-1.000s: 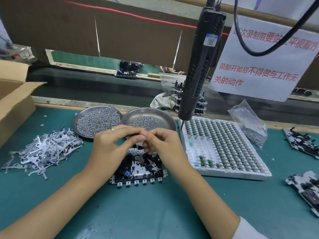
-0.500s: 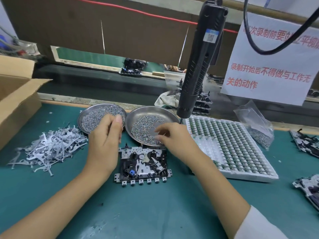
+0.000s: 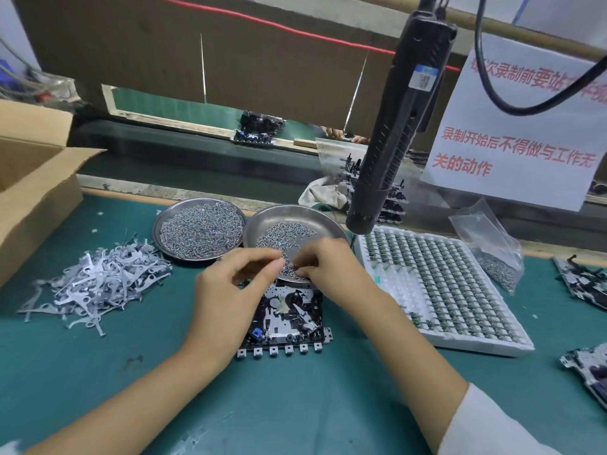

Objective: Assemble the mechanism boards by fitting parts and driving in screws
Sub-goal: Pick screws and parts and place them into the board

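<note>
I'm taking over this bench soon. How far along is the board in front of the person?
Done: mechanism board already carries fitted parts. In hand: both hands, left hand and right hand, pick at the screw dish. Left: driving; the screwdriver hangs untouched.

A white paper sign (image 3: 512, 133) hangs at the 2 o'clock position of the head view, behind the suspended electric screwdriver (image 3: 391, 133). It carries red Chinese characters in three lines. The top line is partly cut by the frame edge and crossed by a black cable (image 3: 538, 103); the legible portion reads approximately "次录制前要站…平视". The middle line reads "录制开始后不得做与工作无". The bottom line, at the sign's lower left, reads "关的动作".

A small blue-and-white label (image 3: 423, 77) is fixed to the upper body of the electric screwdriver at 1 o'clock. Its print is too small to read.

No other legible text, number or brand is visible.
</note>
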